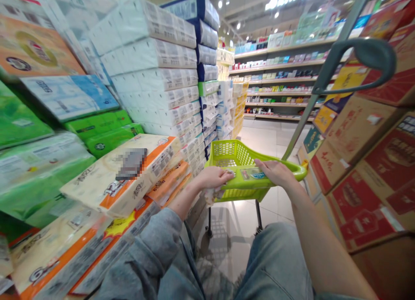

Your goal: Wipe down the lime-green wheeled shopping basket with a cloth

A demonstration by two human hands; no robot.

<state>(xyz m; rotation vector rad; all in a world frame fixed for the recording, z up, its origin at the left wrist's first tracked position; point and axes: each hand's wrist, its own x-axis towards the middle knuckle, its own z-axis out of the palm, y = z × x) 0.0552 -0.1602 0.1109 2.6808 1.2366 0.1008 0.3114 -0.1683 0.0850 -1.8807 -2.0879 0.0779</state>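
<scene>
A lime-green shopping cart point(227, 149) with a meshed plastic basket stands in front of my knees. My left hand point(215, 178) is closed over the left part of its handle. Something pale and crumpled point(212, 195) hangs beneath that hand; its kind is unclear. My right hand point(275, 171) wraps the handle farther right, thumb on top. Between the hands, a label point(253, 173) is fixed on the handle. To the left lies a large tissue pack point(119, 174) with an orange stripe, carrying a blurred-out dark grey rectangle point(132, 164).
Tall stacks of white tissue packs point(171, 53) line the left side. Red and brown cartons point(363, 183) crowd the right. A metal pole with a grey loop handle point(356, 66) leans across the right side. Stocked shelves point(279, 81) stand behind the tiled floor point(270, 138).
</scene>
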